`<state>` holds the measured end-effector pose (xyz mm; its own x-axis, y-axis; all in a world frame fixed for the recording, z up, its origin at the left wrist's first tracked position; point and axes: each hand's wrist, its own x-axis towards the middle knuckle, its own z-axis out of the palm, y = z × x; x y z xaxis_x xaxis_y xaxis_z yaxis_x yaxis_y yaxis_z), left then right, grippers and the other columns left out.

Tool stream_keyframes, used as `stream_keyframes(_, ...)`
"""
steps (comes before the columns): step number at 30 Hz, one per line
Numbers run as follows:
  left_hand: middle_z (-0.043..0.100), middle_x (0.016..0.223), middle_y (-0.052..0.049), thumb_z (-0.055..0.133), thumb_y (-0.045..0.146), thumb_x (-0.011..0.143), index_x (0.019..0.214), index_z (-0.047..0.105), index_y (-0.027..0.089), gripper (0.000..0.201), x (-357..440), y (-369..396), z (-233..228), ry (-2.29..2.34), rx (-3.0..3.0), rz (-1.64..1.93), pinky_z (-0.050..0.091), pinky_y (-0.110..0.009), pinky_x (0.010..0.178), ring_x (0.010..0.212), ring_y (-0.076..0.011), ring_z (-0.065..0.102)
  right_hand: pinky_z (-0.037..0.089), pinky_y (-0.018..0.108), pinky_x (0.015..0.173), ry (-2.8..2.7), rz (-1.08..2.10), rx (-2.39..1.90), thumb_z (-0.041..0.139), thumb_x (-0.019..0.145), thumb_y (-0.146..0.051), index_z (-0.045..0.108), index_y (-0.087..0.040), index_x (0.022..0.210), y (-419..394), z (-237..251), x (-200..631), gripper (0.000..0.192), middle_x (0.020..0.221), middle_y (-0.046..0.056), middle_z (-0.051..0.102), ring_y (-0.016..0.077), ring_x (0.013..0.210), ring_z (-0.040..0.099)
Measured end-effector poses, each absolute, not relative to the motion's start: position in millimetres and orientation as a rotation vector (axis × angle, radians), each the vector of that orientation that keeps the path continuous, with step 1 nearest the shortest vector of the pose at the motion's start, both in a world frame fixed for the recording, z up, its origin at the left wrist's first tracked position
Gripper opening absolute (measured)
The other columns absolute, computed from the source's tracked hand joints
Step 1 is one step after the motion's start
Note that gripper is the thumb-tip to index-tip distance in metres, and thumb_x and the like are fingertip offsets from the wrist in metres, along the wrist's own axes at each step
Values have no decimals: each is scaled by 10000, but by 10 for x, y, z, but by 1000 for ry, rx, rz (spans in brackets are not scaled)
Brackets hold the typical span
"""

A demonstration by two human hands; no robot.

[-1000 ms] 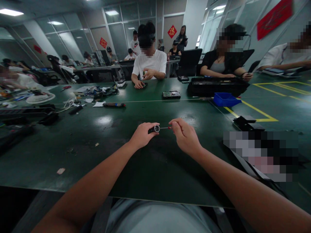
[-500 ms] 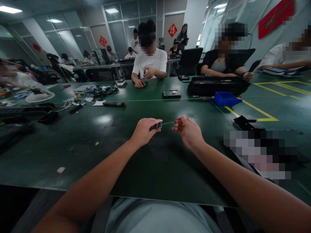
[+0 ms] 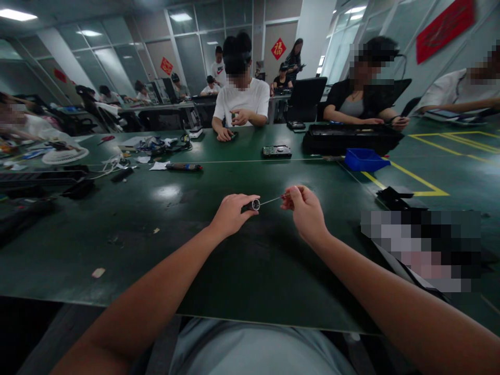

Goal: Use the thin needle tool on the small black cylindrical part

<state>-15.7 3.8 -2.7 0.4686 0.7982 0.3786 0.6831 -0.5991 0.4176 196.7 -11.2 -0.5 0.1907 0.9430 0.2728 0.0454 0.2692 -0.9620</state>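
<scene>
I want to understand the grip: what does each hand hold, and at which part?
Left hand grips a small dark cylinder around its body. Right hand pinches a thin tool at its handle end.

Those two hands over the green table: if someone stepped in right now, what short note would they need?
Left hand: closed around a small dark cylinder with a silver end, held just above the green table.
Right hand: pinching the far end of a thin metal rod whose tip meets the cylinder's silver end.
Done: rod and cylinder are lined up, tip at the opening.
Left: whether the rod is inside cannot be told.
</scene>
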Motion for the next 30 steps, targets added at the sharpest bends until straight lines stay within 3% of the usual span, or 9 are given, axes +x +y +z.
stream_keyframes(11, 707, 1152, -40, 703, 316, 886, 1298, 628, 257, 424, -159, 23, -52, 1269, 2458, 802, 432, -416, 971, 1043, -230, 621, 510, 330, 663, -1343, 728, -1115, 496, 963, -419, 591, -209, 936, -211, 53, 1946, 232, 792, 29, 667, 160, 688, 627)
stream_keyframes(17, 708, 1138, -41, 710, 328, 878, 1300, 629, 262, 435, -169, 18, -45, 1300, 2430, 804, 447, -413, 947, 1031, -238, 618, 404, 300, 551, -1482, 526, -1323, 599, 895, -534, 585, -211, 701, -291, 176, 1966, 377, 581, 2, 618, 146, 533, 549)
stream_keyframes(24, 705, 1136, -44, 696, 326, 889, 1295, 632, 259, 416, -195, 28, -72, 1290, 2424, 820, 450, -416, 951, 1029, -235, 616, 424, 298, 608, -1634, 509, -1158, 534, 931, -323, 622, -216, 882, -310, 151, 1965, 147, 778, 22, 679, 163, 664, 606)
stream_keyframes(30, 711, 1131, -43, 706, 317, 881, 1281, 643, 258, 409, -196, 36, -78, 1273, 2437, 814, 452, -410, 942, 1026, -235, 625, 392, 302, 576, -1652, 502, -1221, 415, 1003, -447, 627, -221, 843, -312, 152, 1964, 349, 610, -14, 562, 156, 562, 544)
